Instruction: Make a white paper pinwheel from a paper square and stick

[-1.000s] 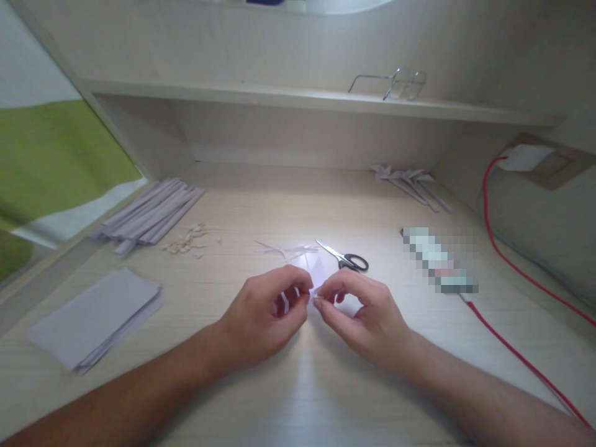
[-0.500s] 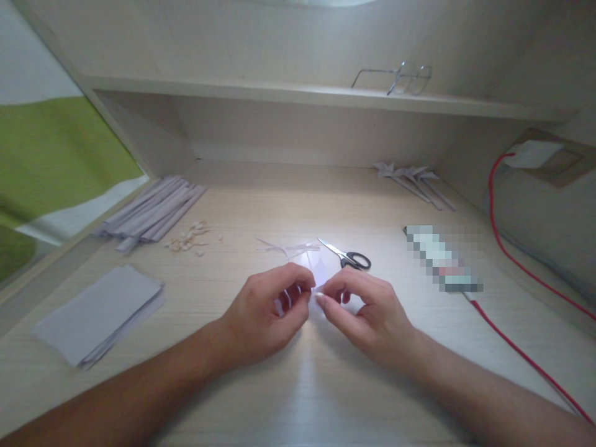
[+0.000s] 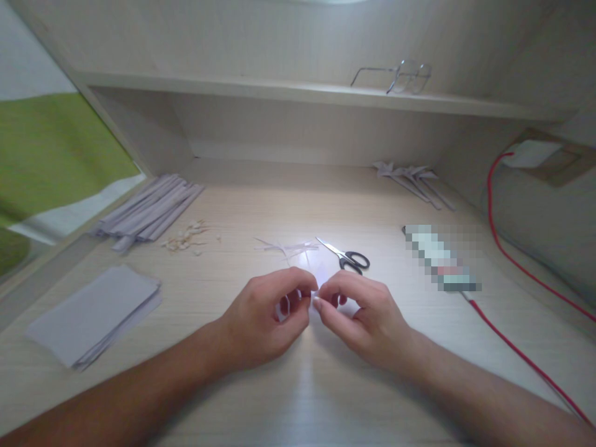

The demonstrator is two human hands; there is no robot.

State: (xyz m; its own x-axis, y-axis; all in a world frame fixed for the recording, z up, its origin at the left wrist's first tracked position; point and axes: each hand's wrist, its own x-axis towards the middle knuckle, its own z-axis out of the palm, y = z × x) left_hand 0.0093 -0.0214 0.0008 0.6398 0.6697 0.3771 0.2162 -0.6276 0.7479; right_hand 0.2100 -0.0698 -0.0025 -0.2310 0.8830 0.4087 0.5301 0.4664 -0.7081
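My left hand (image 3: 272, 313) and my right hand (image 3: 361, 313) meet at the middle of the table, thumbs and fingertips pinched together. Between the fingertips is a small piece of white paper (image 3: 313, 304), mostly hidden by the fingers. Just beyond the hands, a pale sheet (image 3: 321, 267) catches bright light. Thin white paper strips (image 3: 286, 248) lie behind my left hand. A pair of scissors (image 3: 345, 256) with black handles rests past my right hand, its blades pointing away to the left.
On the left are rolled paper sticks (image 3: 151, 211), small pale scraps (image 3: 186, 237) and a stack of paper (image 3: 95, 316). Paper pinwheel-like pieces (image 3: 412, 180) lie at the back right. A blurred-out phone (image 3: 440, 257) has a red cable (image 3: 521, 351). Glasses (image 3: 407, 77) sit on the shelf (image 3: 233, 87).
My fingertips have come slightly closer together over the paper. The whole view has shifted a little; the things on the table stay in place.
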